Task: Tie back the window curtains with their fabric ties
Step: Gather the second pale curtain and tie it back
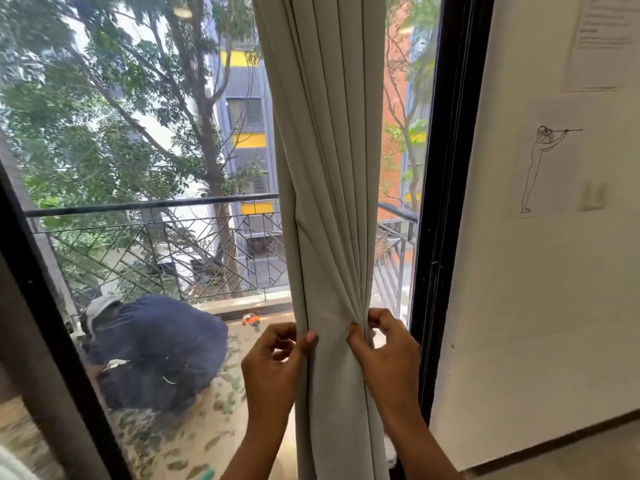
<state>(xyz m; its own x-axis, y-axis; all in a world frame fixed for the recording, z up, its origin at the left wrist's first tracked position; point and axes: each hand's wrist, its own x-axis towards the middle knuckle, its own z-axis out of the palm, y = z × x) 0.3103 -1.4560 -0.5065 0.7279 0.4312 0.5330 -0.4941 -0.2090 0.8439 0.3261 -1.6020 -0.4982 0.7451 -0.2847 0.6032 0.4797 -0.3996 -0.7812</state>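
Observation:
A pale grey curtain (329, 188) hangs gathered into folds in front of the glass, just left of the black window frame (446, 188). My left hand (277, 362) grips the curtain's left edge, with the thumb on the front and the fingers curled behind. My right hand (381, 344) pinches the bunched folds on the curtain's right side at the same height. No fabric tie shows in this view.
A white wall (540, 271) with a line drawing (545, 161) and a paper sheet stands to the right. Outside the glass, a person in dark clothes (152, 348) crouches on the balcony floor before a black railing (156, 237). A dark frame post (45, 306) slants at the left.

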